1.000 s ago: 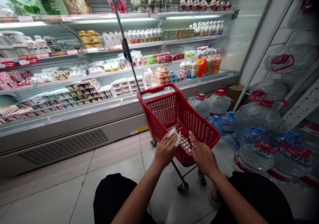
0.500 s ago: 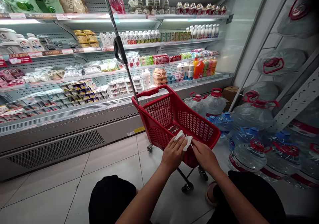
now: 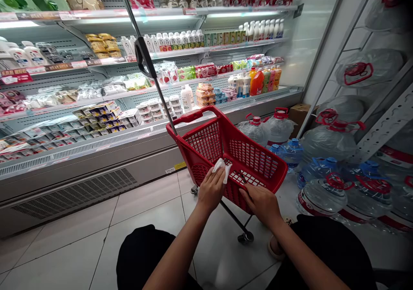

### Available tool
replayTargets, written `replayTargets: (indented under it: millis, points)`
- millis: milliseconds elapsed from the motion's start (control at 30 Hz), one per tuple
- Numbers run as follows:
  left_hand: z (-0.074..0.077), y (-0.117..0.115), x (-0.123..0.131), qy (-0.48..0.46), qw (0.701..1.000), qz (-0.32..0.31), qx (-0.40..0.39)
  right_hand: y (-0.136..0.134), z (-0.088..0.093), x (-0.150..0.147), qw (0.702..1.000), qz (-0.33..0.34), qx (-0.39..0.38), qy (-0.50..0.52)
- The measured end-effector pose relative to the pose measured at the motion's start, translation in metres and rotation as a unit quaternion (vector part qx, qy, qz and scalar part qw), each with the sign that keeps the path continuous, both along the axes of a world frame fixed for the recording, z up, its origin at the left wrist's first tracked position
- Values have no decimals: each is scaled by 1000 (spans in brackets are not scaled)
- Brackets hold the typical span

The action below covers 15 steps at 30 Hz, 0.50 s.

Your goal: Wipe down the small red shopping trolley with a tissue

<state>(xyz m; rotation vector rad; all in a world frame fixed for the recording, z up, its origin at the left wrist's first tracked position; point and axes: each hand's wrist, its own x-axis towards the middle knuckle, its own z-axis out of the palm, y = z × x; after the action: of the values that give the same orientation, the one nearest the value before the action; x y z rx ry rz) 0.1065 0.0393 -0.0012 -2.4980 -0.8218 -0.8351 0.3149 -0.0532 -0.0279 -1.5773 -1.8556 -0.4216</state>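
Observation:
A red plastic rolling shopping basket [image 3: 254, 153] stands on wheels in front of me, with a long metal pull handle rising at its left. My left hand [image 3: 211, 189] presses a crumpled white wipe [image 3: 220, 166] against the near rim, fingers held together over it. Farther right on that same rim, my right hand [image 3: 263, 204] is closed round the edge, thumb on the inner side. The fingers below the rim are partly hidden. Through the basket's lattice sides and bottom, parts of the floor show.
An open refrigerated display [image 3: 155, 148] of dairy and drinks runs along the back. Large water bottles [image 3: 322, 197] stand on the floor at the right, beside a metal rack [image 3: 383, 120]. My knees frame the pale tiled floor [image 3: 145, 212].
My left hand has slid the wipe left along the near rim, away from my right hand. My right hand still grips the rim. The view has shifted slightly.

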Motion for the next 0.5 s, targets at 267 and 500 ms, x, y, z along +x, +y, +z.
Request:
replayTargets:
  millis: [267,500]
  points:
    - [-3,-6,4,49,998,-43,12,2,-7,34,999,4,34,-24]
    - [42,53,-66,32,997,61,20,3,-15,48,999,14,46,-23]
